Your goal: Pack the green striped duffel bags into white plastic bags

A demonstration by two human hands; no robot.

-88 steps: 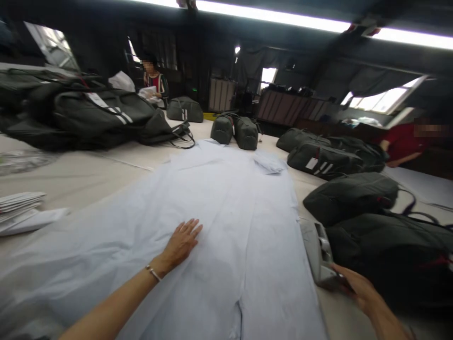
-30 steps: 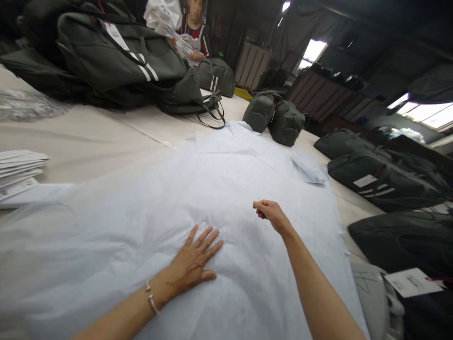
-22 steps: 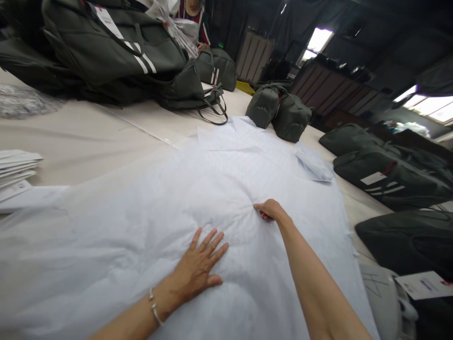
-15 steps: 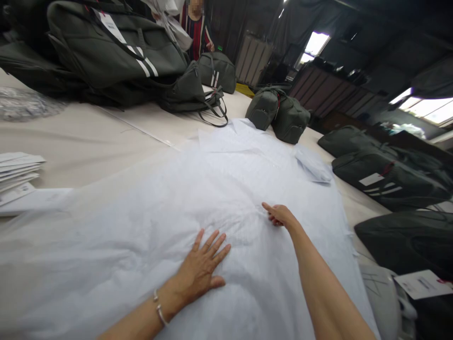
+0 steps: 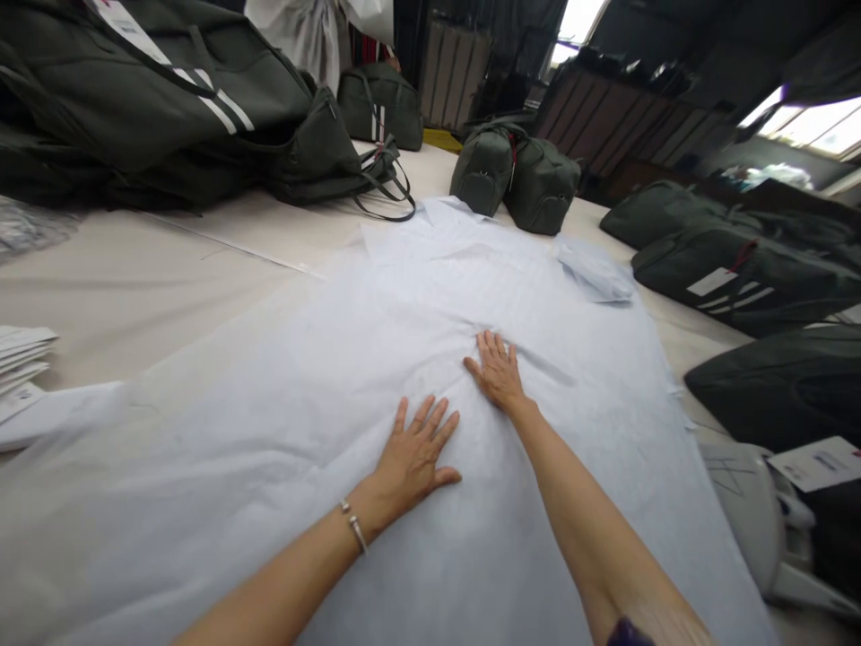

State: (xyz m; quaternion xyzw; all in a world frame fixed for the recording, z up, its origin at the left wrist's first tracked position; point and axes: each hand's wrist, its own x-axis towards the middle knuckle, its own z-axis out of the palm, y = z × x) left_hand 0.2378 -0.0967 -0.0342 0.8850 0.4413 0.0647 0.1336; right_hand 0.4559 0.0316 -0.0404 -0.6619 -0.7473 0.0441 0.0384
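Note:
A large pale blue sheet of thin fabric (image 5: pixel 282 386) lies spread over the beige table (image 5: pixel 134 278). My left hand (image 5: pixel 417 453) rests flat on it with fingers spread, a thin bracelet on the wrist. My right hand (image 5: pixel 496 370) also lies flat and open on the fabric, just beyond and to the right of the left hand. Small creases run out from under the right hand's fingers. Neither hand holds anything.
Dark green bags are piled at the far left (image 5: pixel 148 99), in a pair at the sheet's far end (image 5: pixel 515 175), and along the right (image 5: pixel 733 260). A grey-white object (image 5: pixel 746 511) sits near right. Stacked papers (image 5: pixel 20 359) lie at left. A person's pale clothing (image 5: pixel 306 36) shows beyond.
My right hand was closed in a pinch above the fabric; it has opened and now lies flat on it. The left hand stayed flat. The view tilted downward.

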